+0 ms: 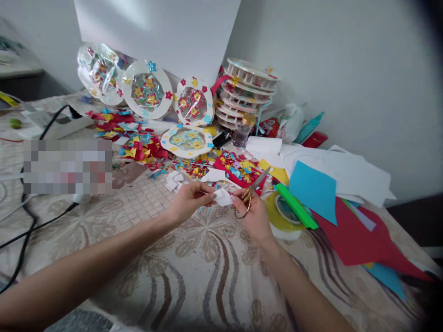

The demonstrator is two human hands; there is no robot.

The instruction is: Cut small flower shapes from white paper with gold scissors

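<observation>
Between my two hands is a small white piece of paper (224, 197). My left hand (192, 199) pinches its left edge between thumb and fingers. My right hand (255, 213) touches its right edge with the fingertips and also holds a pair of gold-handled scissors (248, 203), whose blades point up and away to the right. Just beyond my left hand sit several small white foam-like pieces (174, 180). A larger white scrap (213, 175) lies behind the paper, beside a red sheet (221, 162) strewn with tiny coloured clippings.
Decorated round plates (147, 112) lean at the back beside a stack of white rings (249, 90). Coloured scraps (145, 150) are heaped left of centre. A green cutter (296, 206), tape roll (285, 210), blue sheet (313, 189) and red paper (349, 237) lie right; black cables (29, 221) run left.
</observation>
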